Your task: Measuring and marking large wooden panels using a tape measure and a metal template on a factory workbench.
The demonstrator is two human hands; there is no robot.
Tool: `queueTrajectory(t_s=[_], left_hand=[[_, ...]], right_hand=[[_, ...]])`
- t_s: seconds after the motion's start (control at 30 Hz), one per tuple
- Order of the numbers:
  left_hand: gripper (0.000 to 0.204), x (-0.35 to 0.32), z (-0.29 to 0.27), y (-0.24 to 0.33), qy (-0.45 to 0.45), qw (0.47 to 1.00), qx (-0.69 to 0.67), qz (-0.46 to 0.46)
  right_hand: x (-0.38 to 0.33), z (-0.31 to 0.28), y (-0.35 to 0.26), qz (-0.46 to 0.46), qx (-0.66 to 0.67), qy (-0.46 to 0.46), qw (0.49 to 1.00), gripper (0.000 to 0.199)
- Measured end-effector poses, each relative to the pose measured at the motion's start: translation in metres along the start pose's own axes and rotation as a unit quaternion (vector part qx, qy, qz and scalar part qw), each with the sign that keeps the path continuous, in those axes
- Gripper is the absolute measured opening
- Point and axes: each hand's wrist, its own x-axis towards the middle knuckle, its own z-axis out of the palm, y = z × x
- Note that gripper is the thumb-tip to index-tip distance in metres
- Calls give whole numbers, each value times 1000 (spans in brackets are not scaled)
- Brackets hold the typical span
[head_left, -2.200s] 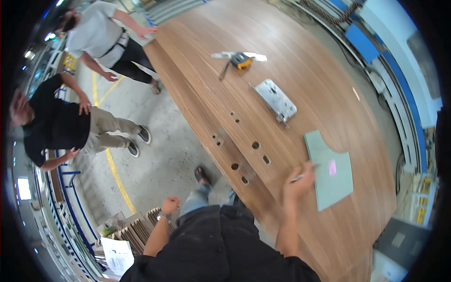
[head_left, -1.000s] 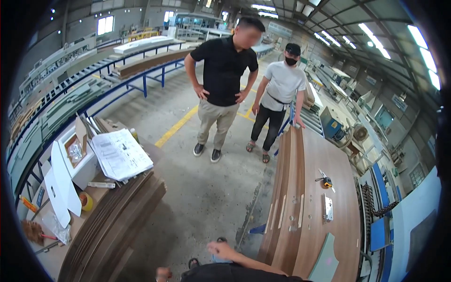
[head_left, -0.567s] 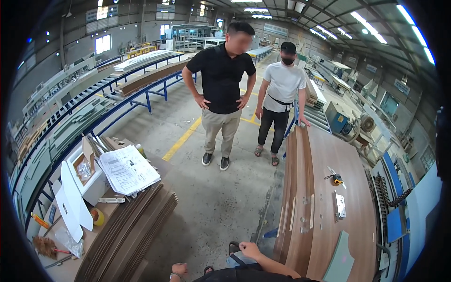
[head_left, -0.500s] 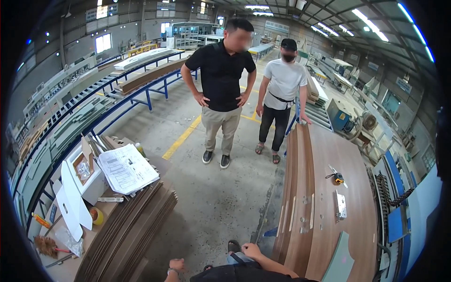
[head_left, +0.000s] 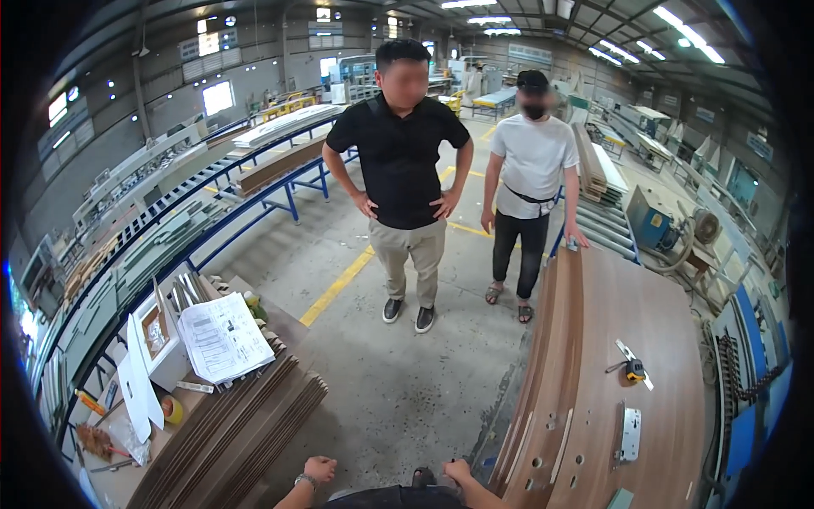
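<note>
Low in the view, my left hand (head_left: 320, 468) is held over the floor with its fingers curled in and a watch on its wrist; no object shows in it. My right hand (head_left: 458, 469) is closed beside the near end of the right-hand panel stack. A small dark spot shows at its fingertips, too small to name. On the wood-grain panel (head_left: 653, 322) lie a yellow and black tape measure (head_left: 634, 371), a metal rule (head_left: 627, 349) partly under it, and a silver lock case (head_left: 629, 434). Round holes are cut along the panel's left side.
A brown board stack (head_left: 229, 428) at left bears printed drawings (head_left: 225, 338), near a roll of yellow tape (head_left: 172, 411) and a brush (head_left: 95, 441). A person in black (head_left: 398, 161) and one in white (head_left: 534, 161), a hand on the panel, stand ahead. Roller conveyors (head_left: 288, 182) lie behind.
The view has tilted up, so everything sits lower. My hands have moved apart slightly toward the lower edge. The green piece on the panel is now mostly out of view.
</note>
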Motion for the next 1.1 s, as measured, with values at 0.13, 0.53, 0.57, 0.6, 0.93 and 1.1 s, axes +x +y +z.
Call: queueTrajectory(t_s=[0.13, 0.53, 0.57, 0.6, 0.93, 1.1], left_hand=[[33, -7, 10, 10, 17, 995, 87, 51], [41, 43, -7, -33, -4, 991, 92, -98], [41, 55, -9, -34, -14, 991, 91, -99], [39, 70, -14, -39, -12, 995, 95, 14], [47, 240, -49, 193, 4, 970, 102, 222], [41, 275, -73, 380, -10, 960, -109, 259]], right_hand=[[35, -20, -18, 6, -35, -65, 997, 24], [132, -19, -118, 19, -21, -106, 994, 24], [136, -18, -128, 27, -25, -101, 994, 24], [138, -15, -149, 8, -71, -91, 993, 26], [183, 5, -331, -165, -303, -80, 935, 42], [268, 11, -393, -183, -272, -105, 939, 42]])
